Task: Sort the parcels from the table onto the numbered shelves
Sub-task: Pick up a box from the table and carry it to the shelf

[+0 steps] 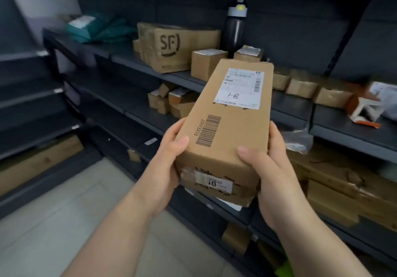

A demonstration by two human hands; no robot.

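I hold a long brown cardboard parcel point(229, 122) in front of me, its far end pointing toward the dark shelves point(133, 62). A white shipping label on its top carries a handwritten "1-8". My left hand point(169, 154) grips the near left side, thumb on top. My right hand point(270, 165) grips the near right corner, thumb on top too. The parcel's far end hangs level with the upper shelf board.
The upper shelf holds a box marked SF point(171, 47), small cartons point(206, 64), a dark bottle point(235, 27) and green bags point(101, 29). More small boxes point(300, 87) sit to the right, others on lower shelves point(171, 102). Pale tiled floor point(64, 212) lies at lower left.
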